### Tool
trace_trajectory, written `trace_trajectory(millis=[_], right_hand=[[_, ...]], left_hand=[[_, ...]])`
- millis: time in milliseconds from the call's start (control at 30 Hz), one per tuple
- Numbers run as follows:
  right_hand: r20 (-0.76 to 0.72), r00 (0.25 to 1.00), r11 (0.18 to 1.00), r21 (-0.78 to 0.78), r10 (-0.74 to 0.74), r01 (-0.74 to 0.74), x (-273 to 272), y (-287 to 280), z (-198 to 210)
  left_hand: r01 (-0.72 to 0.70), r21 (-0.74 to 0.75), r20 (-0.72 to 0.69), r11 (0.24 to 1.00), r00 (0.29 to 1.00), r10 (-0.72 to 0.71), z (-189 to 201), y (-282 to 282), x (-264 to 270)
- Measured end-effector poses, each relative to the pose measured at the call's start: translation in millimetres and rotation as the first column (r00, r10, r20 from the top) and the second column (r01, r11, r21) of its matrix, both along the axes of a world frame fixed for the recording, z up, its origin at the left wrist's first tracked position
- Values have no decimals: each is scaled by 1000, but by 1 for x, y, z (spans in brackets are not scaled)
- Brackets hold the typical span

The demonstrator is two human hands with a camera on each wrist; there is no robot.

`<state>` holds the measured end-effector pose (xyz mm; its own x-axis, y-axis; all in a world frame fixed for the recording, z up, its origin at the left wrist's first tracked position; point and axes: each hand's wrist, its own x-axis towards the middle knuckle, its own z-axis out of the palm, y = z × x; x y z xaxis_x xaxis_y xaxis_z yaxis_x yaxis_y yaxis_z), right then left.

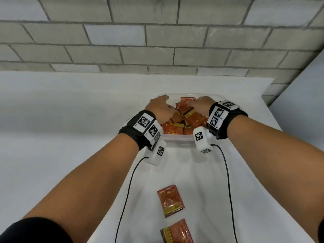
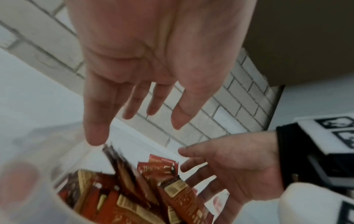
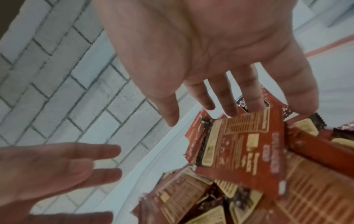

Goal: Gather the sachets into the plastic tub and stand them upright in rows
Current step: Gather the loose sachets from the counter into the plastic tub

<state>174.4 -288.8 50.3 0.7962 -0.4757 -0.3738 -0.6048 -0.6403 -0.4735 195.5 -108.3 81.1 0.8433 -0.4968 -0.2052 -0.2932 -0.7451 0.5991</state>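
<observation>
Tabletop [image 1: 70, 120], white and wide, carries everything; the clear plastic tub [image 1: 177, 138] sits on it under both hands, against a grey block wall [image 1: 157, 41]. Inside the tub, red sachets [image 1: 175, 128] form an upright row along the near wall behind the wrists, while those under the fingertips lie tilted and crossed. Left hand [image 1: 160, 109] hangs over the tub's left side, fingers straight and spread, gripping nothing, its fingertips just above a leaning sachet edge. Right hand [image 1: 199, 105] reaches in from the other side, fingers also extended and released, the tips touching a slanted sachet [image 3: 247, 145] atop the heap. The risk, as I judge it, is that pressing on this loose pile slides the packets flat instead of standing them, or knocks over the tidy near row, since nothing braces them. Two stray sachets [image 1: 171, 200] lie on the table well behind the wrists, ungathered, and the black wrist cables [image 1: 226, 172] trail close beside them and could snag a reach back.
</observation>
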Motion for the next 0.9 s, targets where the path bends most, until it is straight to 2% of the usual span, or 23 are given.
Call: trace_trajectory(millis=[100,167,233,300,367,433,467,533,667,767,900], right_hand=[[31,999,999,-8,32,-31,-16,0,9],[135,988,995,-73,78,-68,-33,7,20],[268,948,978,-159,172,-133,-61,23,31],[330,882,941,-153,336,-302,-100,47,31],[245,781,816,-109,575,-567,-145,73,19],[64,635,638,-26,770,-770,-182,95,-4],[-11,559,559,14,829,-829,-197,104,-17],[-116,476,484,65,872,-872,-216,116,-41],[-160,471,481,29,867,-876,-237,124,-67],[-144,474,476,-21,869,-879,-242,127,-72],[-130,489,495,9,862,-869,-243,127,-73]], left_hand=[[0,-41,35,999,999,2,5,21,-16],[-19,-96,20,995,1000,21,1,41,-33],[-29,-77,-61,997,998,25,-13,60,-51],[13,30,-177,999,984,-8,-34,75,-75],[132,174,-228,976,969,-91,-59,81,-96],[246,293,-226,924,957,-183,-80,82,-115],[272,321,-226,907,952,-206,-88,81,-122],[287,337,-225,896,949,-219,-99,80,-134],[276,320,-202,906,955,-220,-106,80,-144],[290,309,-207,906,950,-234,-107,80,-146],[272,264,-229,926,950,-214,-110,84,-147]])
